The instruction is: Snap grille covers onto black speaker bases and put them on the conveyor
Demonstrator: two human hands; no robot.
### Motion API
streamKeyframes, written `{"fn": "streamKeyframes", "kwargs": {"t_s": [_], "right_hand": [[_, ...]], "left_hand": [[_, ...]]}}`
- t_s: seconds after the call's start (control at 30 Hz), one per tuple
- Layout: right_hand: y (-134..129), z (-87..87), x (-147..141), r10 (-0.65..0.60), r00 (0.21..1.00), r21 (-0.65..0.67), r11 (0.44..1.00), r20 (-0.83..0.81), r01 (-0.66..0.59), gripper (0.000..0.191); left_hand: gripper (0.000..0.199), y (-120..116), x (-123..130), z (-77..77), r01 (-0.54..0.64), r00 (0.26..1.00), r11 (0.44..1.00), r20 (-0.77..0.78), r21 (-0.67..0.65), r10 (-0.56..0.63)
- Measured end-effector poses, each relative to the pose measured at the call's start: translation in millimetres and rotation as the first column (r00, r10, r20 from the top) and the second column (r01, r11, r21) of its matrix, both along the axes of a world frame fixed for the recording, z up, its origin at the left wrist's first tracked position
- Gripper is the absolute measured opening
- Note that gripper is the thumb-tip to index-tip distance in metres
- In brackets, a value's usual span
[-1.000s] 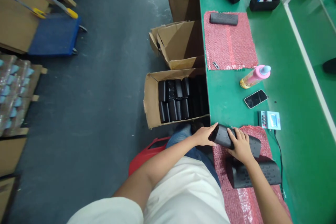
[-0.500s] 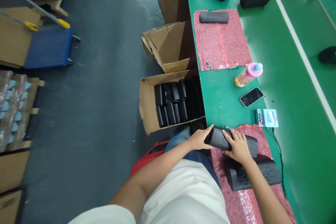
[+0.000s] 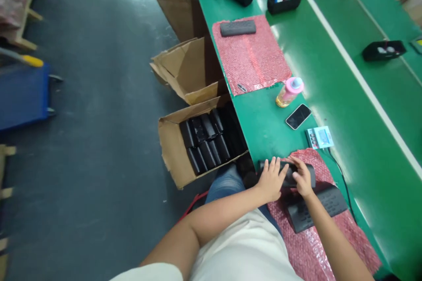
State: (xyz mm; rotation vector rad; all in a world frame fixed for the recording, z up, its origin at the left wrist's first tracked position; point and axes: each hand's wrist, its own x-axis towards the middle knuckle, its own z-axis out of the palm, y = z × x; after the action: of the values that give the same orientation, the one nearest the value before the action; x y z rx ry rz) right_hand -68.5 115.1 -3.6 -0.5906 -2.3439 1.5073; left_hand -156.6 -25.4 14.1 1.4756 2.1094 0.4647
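A long black plastic casing point(image 3: 289, 178) lies across the near end of pink bubble wrap point(image 3: 311, 249). My left hand point(image 3: 271, 180) rests on its left part, fingers spread. My right hand point(image 3: 301, 176) grips the casing towards its right end, with the thumb on the upper face and the fingers over the far edge. Just below it, a second black casing point(image 3: 332, 203) with a dimpled surface sits on the same wrap. The underside of the casing between my hands is hidden.
Left of the green table point(image 3: 260, 134) stands a cardboard box point(image 3: 172, 151) packed with black casings. Farther along are a bottle point(image 3: 289, 92), a phone point(image 3: 298, 117), a small light-blue device with a screen point(image 3: 319, 137) and another wrap sheet point(image 3: 250, 59) bearing a casing point(image 3: 238, 28).
My left hand has moved from the casing's left end onto its top. The right hand has shifted towards the right end, and the casing now appears turned. The whole view has swung right.
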Motion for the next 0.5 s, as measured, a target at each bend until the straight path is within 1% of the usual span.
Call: {"fn": "streamKeyframes", "kwargs": {"t_s": [0.03,0.07,0.1,0.13,0.17,0.23,0.27,0.33,0.4,0.47,0.5], "right_hand": [[0,1.6,1,-0.21,0.976,-0.124,0.972,-0.064,0.201,0.044],[-2,4.7,4,-0.406,0.908,-0.218,0.9,-0.104,0.378,0.036],[-5,9.3,11,-0.562,0.817,-0.275,0.812,-0.127,0.515,0.03],[-9,14.8,20,-0.673,0.727,-0.3,0.727,-0.137,0.617,0.026],[-14,20.7,32,-0.75,0.647,-0.299,0.654,-0.138,0.694,0.023],[-30,30.9,65,-0.848,0.519,-0.255,0.527,-0.107,0.81,0.022],[-39,34.2,83,-0.891,0.446,-0.231,0.453,-0.081,0.861,0.022],[-60,35.8,117,-0.961,0.273,-0.234,0.275,-0.042,0.932,0.021],[-80,31.4,145,-0.996,0.082,-0.312,0.084,-0.021,0.946,0.019],[-97,23.5,164,-0.994,-0.112,-0.413,-0.101,-0.004,0.905,0.018],[-104,19.2,170,-0.979,-0.202,-0.461,-0.182,0.007,0.869,0.019]], "left_hand": [[0.103,10,5,-0.8,0.027,0.999,0.999,-0.02,-0.019,-0.027],[0.105,19,8,-2.2,0.045,0.998,0.998,-0.039,-0.043,-0.047],[0.107,27,9,-3.8,0.055,0.996,0.996,-0.059,-0.071,-0.059],[0.109,33,9,-5.2,0.059,0.995,0.993,-0.078,-0.1,-0.067],[0.112,38,7,-6.2,0.061,0.993,0.99,-0.097,-0.124,-0.073],[0.118,45,-3,-6.3,0.07,0.988,0.986,-0.127,-0.15,-0.09],[0.122,49,-10,-5.3,0.081,0.986,0.982,-0.13,-0.169,-0.104],[0.131,57,-25,-2.3,0.111,0.983,0.965,-0.114,-0.239,-0.142],[0.134,68,-40,0.9,0.151,0.98,0.938,-0.075,-0.312,-0.183],[0.13,79,-54,3.4,0.195,0.977,0.914,-0.013,-0.357,-0.213],[0.128,84,-60,4.6,0.22,0.975,0.905,0.042,-0.364,-0.22]]}}
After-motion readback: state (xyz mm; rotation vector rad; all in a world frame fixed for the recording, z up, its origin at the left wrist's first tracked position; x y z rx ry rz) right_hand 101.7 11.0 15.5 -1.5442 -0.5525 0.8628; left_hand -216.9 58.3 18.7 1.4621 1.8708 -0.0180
